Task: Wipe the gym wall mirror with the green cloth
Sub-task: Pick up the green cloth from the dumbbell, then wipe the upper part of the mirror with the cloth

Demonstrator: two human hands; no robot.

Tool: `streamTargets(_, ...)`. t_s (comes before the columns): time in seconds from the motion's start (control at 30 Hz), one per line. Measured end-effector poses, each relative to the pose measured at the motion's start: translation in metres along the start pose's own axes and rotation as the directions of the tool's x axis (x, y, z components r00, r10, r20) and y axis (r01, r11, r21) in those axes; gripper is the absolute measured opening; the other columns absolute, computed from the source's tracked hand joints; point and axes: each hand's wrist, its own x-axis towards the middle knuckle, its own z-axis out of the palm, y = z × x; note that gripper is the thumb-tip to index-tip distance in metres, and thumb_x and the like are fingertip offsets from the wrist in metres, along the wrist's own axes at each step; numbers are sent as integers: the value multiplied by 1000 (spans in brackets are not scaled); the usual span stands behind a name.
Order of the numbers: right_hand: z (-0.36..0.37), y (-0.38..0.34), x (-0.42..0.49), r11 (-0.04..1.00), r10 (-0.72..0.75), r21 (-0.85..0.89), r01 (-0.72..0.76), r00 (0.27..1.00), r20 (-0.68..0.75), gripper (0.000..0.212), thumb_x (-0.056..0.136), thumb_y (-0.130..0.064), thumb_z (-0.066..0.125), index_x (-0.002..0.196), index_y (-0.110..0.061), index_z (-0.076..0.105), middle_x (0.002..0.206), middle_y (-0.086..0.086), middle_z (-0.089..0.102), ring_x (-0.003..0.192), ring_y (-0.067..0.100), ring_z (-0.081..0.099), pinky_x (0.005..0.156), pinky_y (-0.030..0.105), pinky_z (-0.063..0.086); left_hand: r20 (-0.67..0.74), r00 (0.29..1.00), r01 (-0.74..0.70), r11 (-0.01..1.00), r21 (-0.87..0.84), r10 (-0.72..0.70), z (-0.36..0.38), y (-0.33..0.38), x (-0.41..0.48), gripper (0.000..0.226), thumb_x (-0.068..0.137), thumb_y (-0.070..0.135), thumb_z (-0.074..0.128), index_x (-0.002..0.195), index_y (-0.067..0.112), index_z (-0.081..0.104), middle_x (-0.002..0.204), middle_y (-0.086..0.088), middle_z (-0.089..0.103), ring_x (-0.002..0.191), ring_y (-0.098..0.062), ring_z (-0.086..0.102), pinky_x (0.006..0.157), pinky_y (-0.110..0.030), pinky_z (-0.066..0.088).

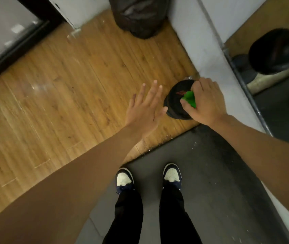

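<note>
The green cloth is bunched in my right hand, which is shut on it, just above a black round weight on the floor by the wall base. My left hand hovers flat and open to the left of that weight, fingers spread and holding nothing. The wall mirror runs along the right side behind a metal bottom frame; it reflects a dark round object and the floor. My two feet in white and navy shoes stand below on the grey mat.
A black bin bag stands on the wooden floor at the top. A grey-white wall ledge runs beneath the mirror. A dark-framed glass panel is at the upper left. The grey rubber mat lies underfoot.
</note>
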Motion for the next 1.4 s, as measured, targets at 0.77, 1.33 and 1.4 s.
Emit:
streamTargets(0.77, -717, -115, 78, 891, 15, -309, -333, 702, -712, 53, 96, -57, 35, 92, -7, 50, 91, 12, 47, 82, 31, 44, 75, 46, 39, -653, 605, -191, 879, 436, 455, -674, 154, -139, 80, 104, 70, -2, 170, 27, 15, 178, 3, 6, 164, -32, 11, 126, -58, 24)
streamTargets(1.33, -1128, -127, -6, 641, -307, -423, -641, 292, -906, 53, 97, -58, 36, 100, -8, 54, 97, 12, 49, 88, 30, 43, 81, 44, 33, -774, -24, -350, 720, 599, 633, -986, 422, -204, 76, 103, 74, -3, 168, 35, -8, 175, 7, -21, 164, -25, -12, 131, -50, 0)
streamTargets(1.4, -1154, -123, -5, 623, -327, -422, -658, 271, -905, 53, 98, -59, 35, 101, -9, 53, 97, 11, 48, 88, 29, 43, 81, 44, 34, -772, -87, -362, 702, 614, 630, -1004, 437, -204, 72, 104, 72, -1, 167, 37, -12, 174, 8, -22, 164, -25, -11, 130, -51, 2)
